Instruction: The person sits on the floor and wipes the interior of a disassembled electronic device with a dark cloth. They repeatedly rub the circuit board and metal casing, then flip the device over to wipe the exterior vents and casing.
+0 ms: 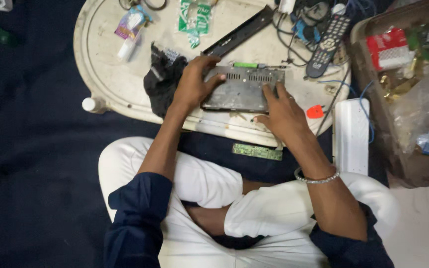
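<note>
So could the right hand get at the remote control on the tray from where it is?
Probably yes. The right hand rests on the grey metal box, and the remote control lies just beyond on the tray; only loose cables lie near it.

The person sits cross-legged, white-trousered knees spread wide, both arms reaching forward and slightly inward. Dark blue sleeves are pushed up above the elbows, leaving the forearms bare. The left hand (pixel 190 84) is palm down with the wrist bent a little, its thumb stretched out to the right and its fingers (pixel 205 60) curled forward and pressing downward. The right hand (pixel 281 113) also lies palm down, fingers (pixel 269 92) extended forward and close together, thumb tucked toward the body. A beaded silver bracelet (pixel 318 178) circles the right forearm just behind the wrist. The two hands sit near each other, not touching.
</note>
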